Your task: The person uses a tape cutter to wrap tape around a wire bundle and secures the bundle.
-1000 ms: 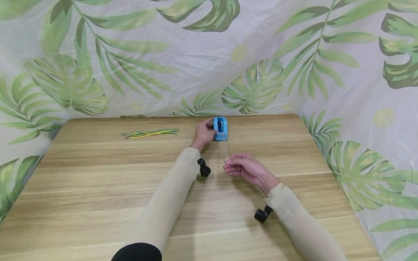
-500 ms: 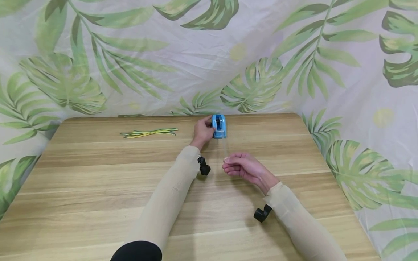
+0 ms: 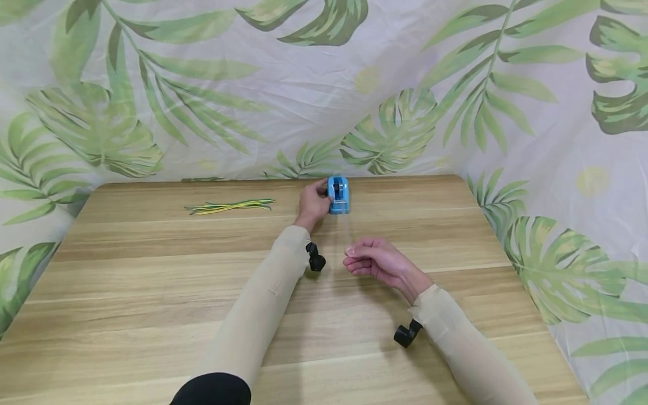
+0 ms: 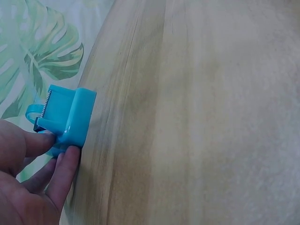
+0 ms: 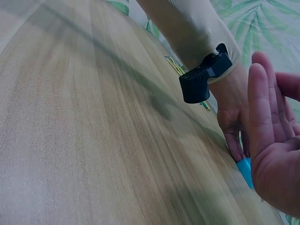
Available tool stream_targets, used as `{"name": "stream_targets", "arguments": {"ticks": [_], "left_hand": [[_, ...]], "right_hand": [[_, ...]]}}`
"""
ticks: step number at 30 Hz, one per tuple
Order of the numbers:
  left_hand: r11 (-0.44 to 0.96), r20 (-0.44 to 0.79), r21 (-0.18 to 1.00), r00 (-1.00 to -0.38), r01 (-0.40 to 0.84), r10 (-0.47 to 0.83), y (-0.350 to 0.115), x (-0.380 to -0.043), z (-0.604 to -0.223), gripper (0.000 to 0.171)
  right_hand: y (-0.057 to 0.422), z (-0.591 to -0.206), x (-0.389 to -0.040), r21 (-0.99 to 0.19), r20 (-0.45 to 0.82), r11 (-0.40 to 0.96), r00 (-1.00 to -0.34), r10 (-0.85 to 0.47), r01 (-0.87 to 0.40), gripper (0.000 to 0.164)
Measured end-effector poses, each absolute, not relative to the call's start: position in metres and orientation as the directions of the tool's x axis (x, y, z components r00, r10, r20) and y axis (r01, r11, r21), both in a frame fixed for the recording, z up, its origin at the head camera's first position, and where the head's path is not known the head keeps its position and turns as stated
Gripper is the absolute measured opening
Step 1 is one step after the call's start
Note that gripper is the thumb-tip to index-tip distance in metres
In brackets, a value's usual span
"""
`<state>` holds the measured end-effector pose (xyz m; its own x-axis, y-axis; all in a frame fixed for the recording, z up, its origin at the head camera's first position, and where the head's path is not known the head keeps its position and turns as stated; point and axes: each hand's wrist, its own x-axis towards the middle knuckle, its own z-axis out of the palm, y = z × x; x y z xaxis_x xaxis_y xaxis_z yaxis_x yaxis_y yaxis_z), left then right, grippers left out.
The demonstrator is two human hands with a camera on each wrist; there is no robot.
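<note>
Near the far edge of the table, my left hand grips the side of a small blue tape dispenser. In the left wrist view, the thumb and fingers hold the dispenser beside its toothed cutting edge. A strip of clear tape stretches from the dispenser toward me. Its free end is pinched between the thumb and index finger of my right hand, held above the table. The right wrist view shows the right hand with its other fingers fairly straight; the tape cannot be made out there.
A loose bundle of yellow and green wire-like strips lies left of the left hand. The wooden table ends just behind the dispenser, against a leaf-patterned cloth. Each wrist carries a black camera.
The head view has shifted slightly. The gap between the dispenser and my right hand has widened a little, with the tape still stretched between them. Both grips look the same.
</note>
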<state>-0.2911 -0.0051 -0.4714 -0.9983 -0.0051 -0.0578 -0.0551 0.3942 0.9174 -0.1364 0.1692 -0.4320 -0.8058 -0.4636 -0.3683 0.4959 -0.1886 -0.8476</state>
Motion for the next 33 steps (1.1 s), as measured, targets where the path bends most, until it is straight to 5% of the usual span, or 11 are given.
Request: {"name": "stream_targets", "arguments": {"ticks": [18, 27, 33], "left_hand": [[0.389, -0.022, 0.921, -0.999, -0.032, -0.028, -0.014, -0.289, -0.472, 0.052], [0.275, -0.011, 0.961, -0.996, -0.034, -0.084, -0.012, -0.283, -0.478, 0.038], [0.124, -0.041, 0.991, -0.999, -0.041, -0.002, -0.027, -0.274, -0.471, 0.041]], "right_hand": [[0.165, -0.428, -0.135, -0.846, -0.354, -0.192, -0.794, -0.494, 0.497, 0.019], [0.165, -0.43, -0.136, -0.844, -0.371, -0.179, -0.79, -0.488, 0.506, 0.017], [0.169, -0.428, -0.137, -0.845, -0.393, -0.159, -0.794, -0.463, 0.511, 0.015]]}}
